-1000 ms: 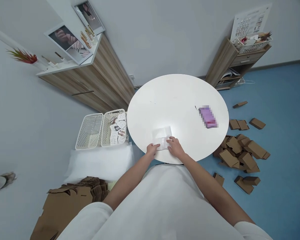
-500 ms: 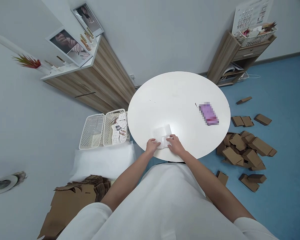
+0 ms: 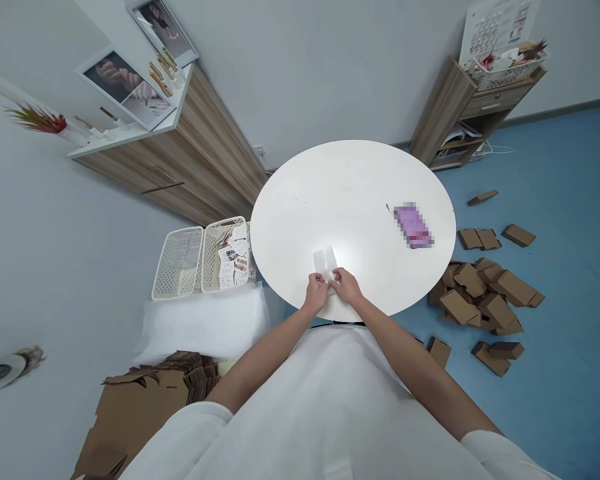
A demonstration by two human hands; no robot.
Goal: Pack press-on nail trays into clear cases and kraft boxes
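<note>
A thin white translucent sheet (image 3: 325,259), folded narrow, lies at the near side of the round white table (image 3: 330,193). My left hand (image 3: 317,292) pinches its left near edge. On the other side, my right hand (image 3: 346,286) has its fingers closed on the near right part, with the fingertips of both hands almost touching. Part of the sheet is hidden under my fingers. Farther right on the table lies a blurred purple object (image 3: 413,225).
Two white baskets (image 3: 178,263) (image 3: 225,257), one with printed cards, stand left of the table. White sheets (image 3: 205,323) and flat cardboard (image 3: 135,413) lie nearer. Small brown boxes (image 3: 480,293) are heaped on the floor at right. Wooden cabinets (image 3: 215,140) (image 3: 435,113) stand behind.
The white sheet has become narrower, its left side folded inward. My left hand has moved right, closer to my right hand. The whole view has shifted slightly.
</note>
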